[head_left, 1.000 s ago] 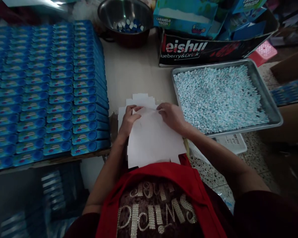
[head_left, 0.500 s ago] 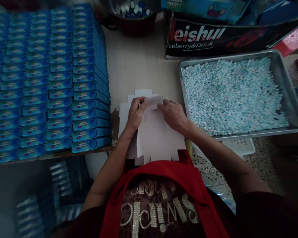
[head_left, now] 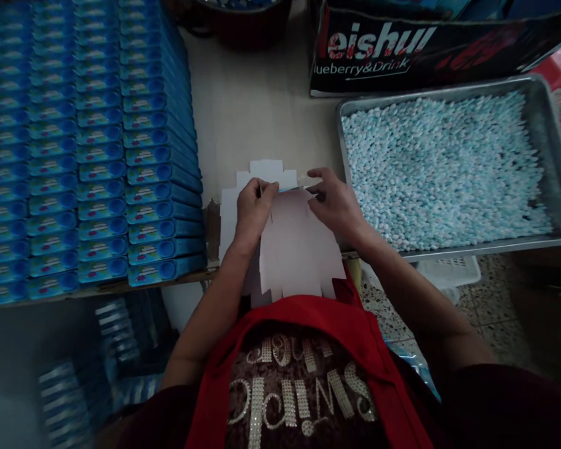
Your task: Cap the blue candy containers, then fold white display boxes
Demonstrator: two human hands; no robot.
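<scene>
A flat white cardboard box blank (head_left: 295,249) lies on the table edge in front of me, on top of a small stack of similar blanks (head_left: 266,171). My left hand (head_left: 252,212) pinches the blank's far left edge. My right hand (head_left: 336,202) pinches its far right edge. Between them the top flap is folded up, showing a thin blue printed strip.
Rows of small blue boxes (head_left: 88,143) fill the table's left half. On the right, a metal tray (head_left: 549,125) holds pale blue candies. A black carton (head_left: 402,56) printed "Blueberry&Drink" stands behind it. A dark bowl (head_left: 243,22) sits at the far edge. The floor lies lower right.
Both hands slid to the blank's far edge and lifted the top flap, which now stands folded up. The view tilted down, so the bowl and carton moved toward the top.
</scene>
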